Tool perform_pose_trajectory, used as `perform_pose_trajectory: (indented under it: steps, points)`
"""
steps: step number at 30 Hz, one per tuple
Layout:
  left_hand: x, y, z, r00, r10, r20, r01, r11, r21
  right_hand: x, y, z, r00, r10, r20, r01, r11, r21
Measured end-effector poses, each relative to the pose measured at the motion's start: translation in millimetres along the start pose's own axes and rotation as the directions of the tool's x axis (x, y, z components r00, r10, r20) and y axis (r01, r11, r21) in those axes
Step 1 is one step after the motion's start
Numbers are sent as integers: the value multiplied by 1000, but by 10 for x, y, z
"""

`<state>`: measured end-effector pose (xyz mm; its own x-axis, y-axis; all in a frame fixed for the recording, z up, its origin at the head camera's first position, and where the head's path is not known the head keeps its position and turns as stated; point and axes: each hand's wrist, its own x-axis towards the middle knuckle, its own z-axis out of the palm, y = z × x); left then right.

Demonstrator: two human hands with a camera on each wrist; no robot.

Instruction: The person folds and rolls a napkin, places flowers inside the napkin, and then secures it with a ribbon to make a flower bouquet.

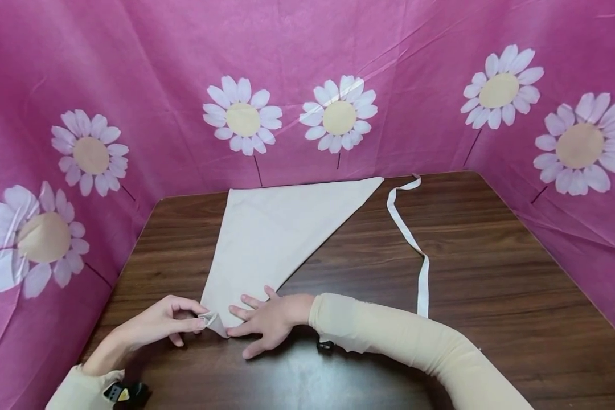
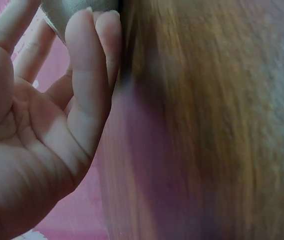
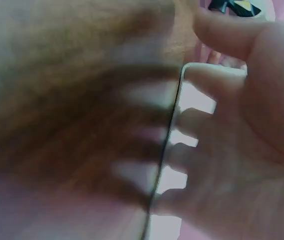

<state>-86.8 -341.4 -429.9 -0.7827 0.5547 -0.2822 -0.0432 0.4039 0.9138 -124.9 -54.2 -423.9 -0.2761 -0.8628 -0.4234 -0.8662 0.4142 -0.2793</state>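
Observation:
A cream-white cloth (image 1: 271, 233) lies on the table as a folded, roughly triangular shape, its long slanting edge facing right. At its near left corner my left hand (image 1: 154, 323) pinches a small lifted bit of the fabric between thumb and fingers. In the left wrist view, the cloth (image 2: 64, 15) shows at the fingertips of that hand (image 2: 42, 125). My right hand (image 1: 271, 322), fingers spread, rests on the cloth's near end beside that corner. The right wrist view shows pale cloth (image 3: 196, 100) between the straight fingers of the right hand (image 3: 261, 115).
A narrow white ribbon (image 1: 406, 228) winds down the right side of the dark wooden table (image 1: 492, 250) and passes out of sight behind the right sleeve (image 1: 389, 327). Pink curtain (image 1: 297, 34) with daisies encloses the table's back and sides.

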Motion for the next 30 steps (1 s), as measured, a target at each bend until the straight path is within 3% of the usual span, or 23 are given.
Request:
perform_pose_trajectory:
  steps: [3, 7, 10, 13, 17, 25, 30]
  points:
    - [3, 60, 21, 999, -14, -38, 16, 999, 37, 26, 46, -4, 979, -70, -192, 97, 986, 133]
    - [14, 141, 44, 993, -55, -103, 62, 996, 69, 72, 64, -26, 897, -58, -438, 200, 937, 285]
    - [32, 182, 57, 987, -80, -138, 91, 993, 74, 106, 61, -58, 854, 40, -519, 191, 903, 385]
    - [45, 205, 66, 985, -92, -146, 105, 991, 83, 135, 63, -94, 830, 149, -537, 143, 875, 463]
    - [54, 225, 72, 984, -103, -147, 118, 989, 95, 149, 81, -132, 823, 248, -512, 109, 815, 570]
    - [64, 248, 52, 985, -110, -132, 127, 984, 124, 168, 119, -116, 823, 271, -500, 175, 716, 676]
    - [70, 233, 33, 987, -116, -107, 129, 984, 123, 178, 130, -94, 849, 277, -450, 214, 599, 772]
